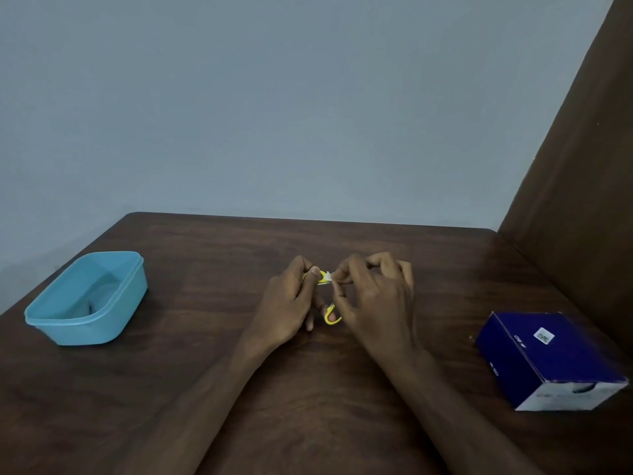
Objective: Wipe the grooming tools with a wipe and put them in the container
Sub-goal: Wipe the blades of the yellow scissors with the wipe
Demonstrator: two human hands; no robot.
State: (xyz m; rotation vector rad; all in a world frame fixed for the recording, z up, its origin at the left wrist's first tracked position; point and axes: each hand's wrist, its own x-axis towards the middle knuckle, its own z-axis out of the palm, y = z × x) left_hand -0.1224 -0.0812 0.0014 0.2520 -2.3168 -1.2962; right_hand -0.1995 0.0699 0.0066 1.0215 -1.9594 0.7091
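At the far left of the dark wooden table [205, 337] stands a light blue plastic container [51, 323], rectangular with rounded corners and no lid on it. Inside, on its bottom near the front wall, lies one small dark thing [90, 307]; it is too small and dim to say what it is.

In the middle of the table both hands meet above the surface. The left hand [287, 303] holds a small yellow grooming tool [323, 276] with looped handles, maybe little scissors; its thumb is pressed on the upper yellow part and the other fingers are curled under it. A second yellow loop [332, 318] shows lower, between the two hands. The right hand [373, 296] pinches a small white wipe [329, 276] between thumb and forefinger and presses it against the upper yellow part; the other fingers of this hand are bent and loosely spread behind. The tool is held well apart from the container.

At the right side, near the table edge, lies a dark blue cardboard box [548, 358] with a white label on top and a whitish front face. I cannot tell what is in it.
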